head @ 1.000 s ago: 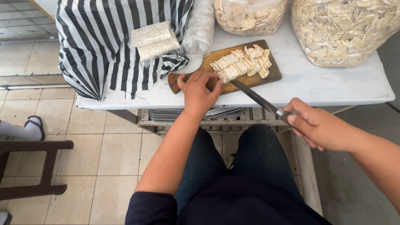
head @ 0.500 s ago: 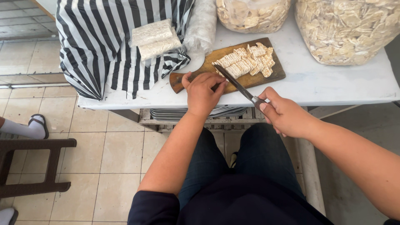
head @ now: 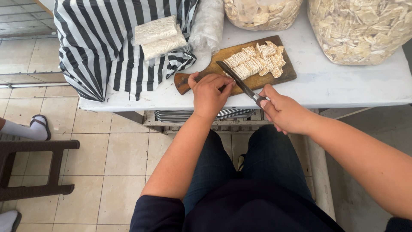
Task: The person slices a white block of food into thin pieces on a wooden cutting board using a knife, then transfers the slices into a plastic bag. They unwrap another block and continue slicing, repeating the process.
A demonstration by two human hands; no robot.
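Two hands are busy near the top middle of the picture. The left hand [head: 209,93] lies flat-ish on the near end of a brown wooden board [head: 262,80], with its fingers curled down on the wood. It is not holding anything; it just presses on the board. The right hand [head: 283,112] is closed tight around the handle of a long knife [head: 237,78]. The knife blade points up and to the left, and its tip reaches the pale cracker-like pieces [head: 256,62] that lie in rows on the far part of the board. The blade passes just beside the left hand's fingers.

The board sits on a white table [head: 343,86] across the top of the picture. Two big clear bags of pale chips stand at the back of the table, one at the top middle [head: 262,13] and one at the top right [head: 358,28]. A black and white striped bag [head: 107,47] sits in the upper left and hangs over the table edge. On it lie two wrapped pale blocks [head: 159,36]. A slim clear packet [head: 208,25] leans beside them.

The person sits with dark trousers [head: 257,172] under the table. At the left edge, another person's foot in a white sock and sandal [head: 30,126] rests on the tiled floor [head: 98,172], next to a dark bench [head: 30,167].
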